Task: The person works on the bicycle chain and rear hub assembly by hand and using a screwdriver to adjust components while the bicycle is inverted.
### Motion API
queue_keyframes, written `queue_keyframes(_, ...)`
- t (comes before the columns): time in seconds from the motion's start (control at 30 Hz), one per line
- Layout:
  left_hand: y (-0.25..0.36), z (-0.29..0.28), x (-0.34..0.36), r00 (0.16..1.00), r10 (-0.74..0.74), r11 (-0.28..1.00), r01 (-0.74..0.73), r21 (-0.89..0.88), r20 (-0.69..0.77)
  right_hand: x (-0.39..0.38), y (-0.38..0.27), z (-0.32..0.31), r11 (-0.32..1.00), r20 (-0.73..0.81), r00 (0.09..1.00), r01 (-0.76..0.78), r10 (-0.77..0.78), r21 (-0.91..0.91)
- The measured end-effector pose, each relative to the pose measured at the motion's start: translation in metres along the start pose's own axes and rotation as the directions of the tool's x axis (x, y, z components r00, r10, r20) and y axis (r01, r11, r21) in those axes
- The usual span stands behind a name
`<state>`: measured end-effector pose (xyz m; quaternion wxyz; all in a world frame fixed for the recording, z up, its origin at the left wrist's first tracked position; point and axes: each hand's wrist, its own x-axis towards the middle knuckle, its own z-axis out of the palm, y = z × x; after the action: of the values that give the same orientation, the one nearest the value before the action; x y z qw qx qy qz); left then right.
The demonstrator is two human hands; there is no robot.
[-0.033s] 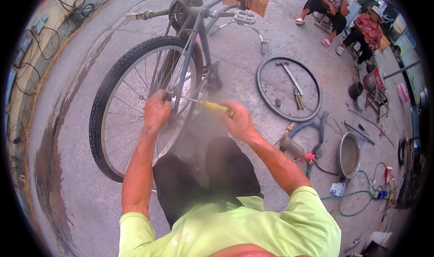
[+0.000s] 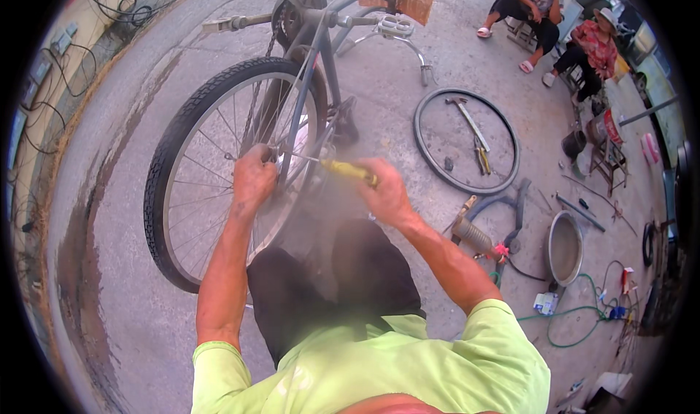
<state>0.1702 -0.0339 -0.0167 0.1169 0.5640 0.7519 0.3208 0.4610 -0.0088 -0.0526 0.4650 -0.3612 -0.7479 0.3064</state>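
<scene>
A bicycle wheel [image 2: 155, 202] with a black knobbly tyre stands in front of me, fitted in a dark bicycle frame [image 2: 296, 119]. My left hand [image 2: 255, 177] is closed at the wheel's hub, its fingertips curled beside the axle end; whatever they grip is hidden. In my right hand [image 2: 385, 194] is a screwdriver [image 2: 346, 170] with a yellow handle. Its thin shaft points left to the hub area, close to my left fingers; a blur over the lens hides where the tip touches. A chain [image 2: 254, 115] hangs along the wheel.
To the right, a loose tyre [image 2: 420, 146] lies around a hammer [image 2: 471, 126] and pliers [image 2: 482, 160]. Nearer are a dark tubular part [image 2: 519, 213], a metal basin [image 2: 580, 246] and a green hose [image 2: 583, 310]. Two people [image 2: 536, 9] sit at the far right.
</scene>
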Motion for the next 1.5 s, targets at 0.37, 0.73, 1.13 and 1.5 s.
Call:
queue_keyframes(0.37,-0.016,0.011,0.008,0.998,-0.018,0.988,0.026,-0.149,0.052,0.007,-0.007,-0.002,0.92,0.099,0.933,-0.358,0.346,0.162)
queue_keyframes(0.73,-0.015,0.009,0.007,0.997,-0.057,0.988,0.063,-0.141,0.046,0.017,0.006,-0.01,0.629,0.381,0.728,-0.685,0.569,0.368)
queue_keyframes(1.13,-0.01,0.007,0.008,0.992,-0.103,0.987,0.111,-0.112,0.067,0.012,0.003,-0.002,0.581,0.267,0.716,-0.687,0.645,0.437)
queue_keyframes(1.5,-0.013,0.007,0.007,1.0,0.012,0.998,-0.012,-0.057,0.001,0.016,-0.01,0.004,0.843,0.061,0.907,-0.411,0.417,0.346)
